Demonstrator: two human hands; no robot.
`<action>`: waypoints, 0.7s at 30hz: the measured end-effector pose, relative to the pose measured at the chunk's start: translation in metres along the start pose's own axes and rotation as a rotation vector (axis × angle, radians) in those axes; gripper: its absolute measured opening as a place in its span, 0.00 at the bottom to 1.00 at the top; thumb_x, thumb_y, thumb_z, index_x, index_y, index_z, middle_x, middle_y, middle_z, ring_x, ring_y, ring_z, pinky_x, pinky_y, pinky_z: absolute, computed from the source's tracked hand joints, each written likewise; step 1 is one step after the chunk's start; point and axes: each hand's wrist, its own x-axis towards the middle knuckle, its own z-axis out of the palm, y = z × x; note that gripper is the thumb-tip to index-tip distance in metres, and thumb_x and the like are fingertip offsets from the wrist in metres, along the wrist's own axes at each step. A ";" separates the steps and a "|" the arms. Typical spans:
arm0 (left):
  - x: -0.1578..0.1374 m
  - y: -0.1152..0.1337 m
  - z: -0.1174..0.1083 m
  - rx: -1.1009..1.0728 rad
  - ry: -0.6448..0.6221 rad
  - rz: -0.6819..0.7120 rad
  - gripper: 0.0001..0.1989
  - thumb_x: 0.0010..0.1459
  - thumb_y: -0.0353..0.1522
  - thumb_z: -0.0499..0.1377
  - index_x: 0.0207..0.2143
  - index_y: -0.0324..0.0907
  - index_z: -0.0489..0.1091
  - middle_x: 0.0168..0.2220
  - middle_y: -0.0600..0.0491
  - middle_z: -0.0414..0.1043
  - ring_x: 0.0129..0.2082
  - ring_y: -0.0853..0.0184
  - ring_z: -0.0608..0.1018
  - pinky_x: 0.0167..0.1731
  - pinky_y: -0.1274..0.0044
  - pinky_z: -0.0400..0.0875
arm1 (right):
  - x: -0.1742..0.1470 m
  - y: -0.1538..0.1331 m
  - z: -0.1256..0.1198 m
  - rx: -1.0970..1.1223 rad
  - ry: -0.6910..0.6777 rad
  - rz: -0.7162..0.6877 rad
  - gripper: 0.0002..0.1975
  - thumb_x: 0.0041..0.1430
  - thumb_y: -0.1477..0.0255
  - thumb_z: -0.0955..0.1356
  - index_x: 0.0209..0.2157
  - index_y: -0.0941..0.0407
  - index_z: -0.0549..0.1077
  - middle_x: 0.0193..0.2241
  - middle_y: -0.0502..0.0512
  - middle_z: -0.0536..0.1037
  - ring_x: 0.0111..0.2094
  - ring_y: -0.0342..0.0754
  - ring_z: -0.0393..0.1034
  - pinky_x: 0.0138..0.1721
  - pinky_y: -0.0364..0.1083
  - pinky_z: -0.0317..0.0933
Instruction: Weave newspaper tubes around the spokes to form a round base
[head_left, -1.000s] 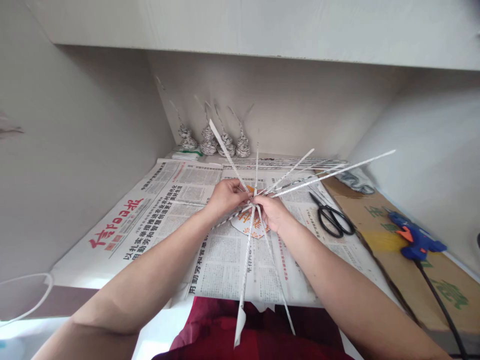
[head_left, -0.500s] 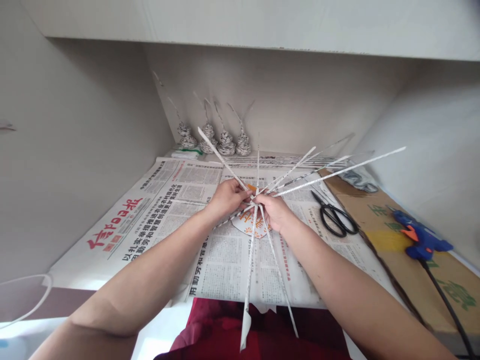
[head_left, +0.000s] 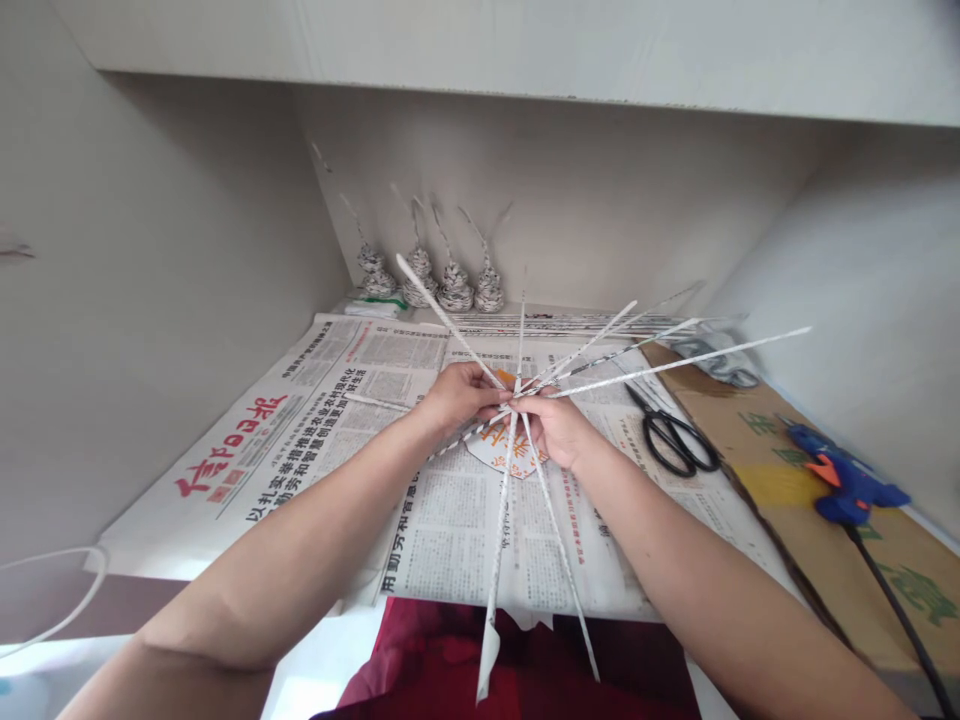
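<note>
Far left: newspaper (head_left: 240, 450), red title showing, spread flat under the work. Behind it, along the back wall, four woven gourds (head_left: 455, 288) stood in a row, thin stems up.

Left hand (head_left: 461, 398): grip closed, thumb and fingertips pinching the strips (head_left: 504, 500) at their crossing. Remaining fingers curled, partly hidden.

Strips: thin, pale, rolled paper, some with dark print flecks. Held over the middle of the newspaper, between the two hands, rayed out like spokes from one tight crossing. Longest ones pointed up-left, right and down toward the red garment (head_left: 442, 655); lower-left one had a loose, flared end. Under the crossing, a white card (head_left: 491, 455) with orange lettering, partly covered.

Right hand (head_left: 559, 428): grip likewise closed, thumb pressed on the crossing, just beside the left fingertips; fingers beneath mostly hidden.

Further right: black scissors (head_left: 679, 442), then cardboard (head_left: 772, 490) bearing a blue glue gun (head_left: 847, 480).
</note>
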 end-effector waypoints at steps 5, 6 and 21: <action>-0.005 0.003 0.002 0.033 -0.018 0.040 0.09 0.41 0.28 0.68 0.26 0.36 0.71 0.22 0.54 0.72 0.20 0.72 0.73 0.23 0.80 0.67 | 0.002 0.001 -0.004 0.016 -0.002 0.011 0.09 0.38 0.79 0.68 0.27 0.60 0.73 0.19 0.51 0.74 0.20 0.44 0.69 0.22 0.42 0.66; -0.006 0.004 0.003 0.054 -0.016 0.058 0.09 0.41 0.28 0.68 0.25 0.37 0.70 0.21 0.55 0.72 0.20 0.72 0.73 0.22 0.80 0.66 | 0.002 0.002 -0.004 0.004 0.012 -0.004 0.11 0.38 0.79 0.68 0.29 0.59 0.73 0.19 0.50 0.74 0.21 0.44 0.69 0.22 0.42 0.66; -0.007 -0.001 0.005 0.289 0.090 0.247 0.08 0.43 0.30 0.64 0.23 0.39 0.65 0.16 0.59 0.65 0.17 0.74 0.67 0.18 0.82 0.59 | 0.000 0.001 -0.004 -0.178 0.247 -0.168 0.10 0.42 0.73 0.72 0.27 0.57 0.67 0.18 0.49 0.75 0.18 0.46 0.71 0.17 0.42 0.66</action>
